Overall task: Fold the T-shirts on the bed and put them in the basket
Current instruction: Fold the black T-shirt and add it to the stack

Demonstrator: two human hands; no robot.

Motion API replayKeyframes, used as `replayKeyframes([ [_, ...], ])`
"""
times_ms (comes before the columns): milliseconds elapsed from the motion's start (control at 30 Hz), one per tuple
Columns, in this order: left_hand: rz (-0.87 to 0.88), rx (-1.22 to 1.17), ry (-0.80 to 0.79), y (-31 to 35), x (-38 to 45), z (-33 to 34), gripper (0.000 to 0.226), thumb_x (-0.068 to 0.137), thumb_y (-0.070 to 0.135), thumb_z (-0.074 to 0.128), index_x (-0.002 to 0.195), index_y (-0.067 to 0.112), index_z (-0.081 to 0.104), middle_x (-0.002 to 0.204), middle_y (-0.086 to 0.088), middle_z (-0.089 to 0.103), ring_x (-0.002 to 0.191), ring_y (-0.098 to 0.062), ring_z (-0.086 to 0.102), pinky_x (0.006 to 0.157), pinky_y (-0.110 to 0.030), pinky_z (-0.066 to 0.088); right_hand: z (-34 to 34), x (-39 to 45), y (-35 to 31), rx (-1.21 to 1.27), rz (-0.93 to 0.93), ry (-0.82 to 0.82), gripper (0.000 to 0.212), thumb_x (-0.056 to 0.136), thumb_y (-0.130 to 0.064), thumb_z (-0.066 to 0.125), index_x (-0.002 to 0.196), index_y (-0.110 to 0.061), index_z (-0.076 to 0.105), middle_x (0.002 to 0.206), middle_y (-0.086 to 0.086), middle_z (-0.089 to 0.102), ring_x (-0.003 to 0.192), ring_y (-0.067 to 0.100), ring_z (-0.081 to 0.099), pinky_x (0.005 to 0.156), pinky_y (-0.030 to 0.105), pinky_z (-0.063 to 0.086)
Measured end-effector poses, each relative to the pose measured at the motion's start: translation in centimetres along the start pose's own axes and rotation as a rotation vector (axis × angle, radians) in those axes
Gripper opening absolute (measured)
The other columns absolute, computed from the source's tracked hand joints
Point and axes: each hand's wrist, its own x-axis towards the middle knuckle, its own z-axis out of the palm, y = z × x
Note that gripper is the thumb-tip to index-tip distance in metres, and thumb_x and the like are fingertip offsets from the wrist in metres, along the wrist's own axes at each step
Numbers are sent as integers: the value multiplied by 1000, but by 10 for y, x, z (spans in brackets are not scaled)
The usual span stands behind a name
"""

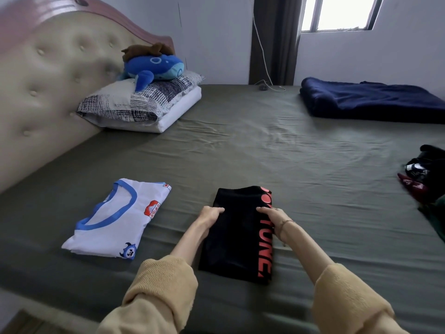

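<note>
A black T-shirt (237,239) with red lettering lies folded into a narrow strip on the green bed sheet (289,153), near the front edge. My left hand (212,214) grips its left edge partway up, fingers curled onto the cloth. My right hand (272,216) grips the right side, over the red letters. A white T-shirt with blue trim (118,220) lies folded to the left. No basket is in view.
A pile of dark, unfolded clothes (426,174) lies at the right edge. A folded navy blanket (370,102) is at the back right. Pillows (142,104) with a blue plush toy (154,66) lean against the padded headboard (48,80).
</note>
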Motion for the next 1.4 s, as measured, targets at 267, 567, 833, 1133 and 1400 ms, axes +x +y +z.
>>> replayKeyframes([
  [267,-38,-43,-57,6,0,-2,49,95,15,52,136,-7,36,126,-21,55,103,-29,60,69,-30,52,-9,-1,2,78,2,-31,28,86,-8,65,110,6,60,83,10,64,66,20,60,48,21,50],
  [567,-28,-8,-95,7,6,3,34,96,13,51,123,-7,52,116,-21,62,94,-28,60,77,-33,51,-10,-4,-2,93,-40,-49,26,87,-11,64,111,-3,59,83,5,61,66,14,57,41,17,45],
  [833,115,-138,-73,20,-1,-5,30,95,12,54,118,-7,57,109,-21,65,94,-31,64,84,-39,54,-7,-12,-16,161,-255,-43,24,88,-2,59,111,-10,59,90,2,63,71,9,59,43,13,45],
  [1133,523,-279,-75,98,-40,-2,32,94,-2,49,125,1,54,107,-5,61,91,-11,60,63,-6,49,-32,-36,-84,225,-732,-60,31,79,14,57,86,-16,63,65,-13,69,66,1,64,64,13,49],
  [1400,576,101,-155,8,-20,-6,5,80,-8,61,83,-3,62,56,12,60,58,7,53,59,-13,44,-75,-34,-25,-463,-867,-187,40,58,5,68,65,-34,68,72,-15,66,68,-11,57,70,18,47],
])
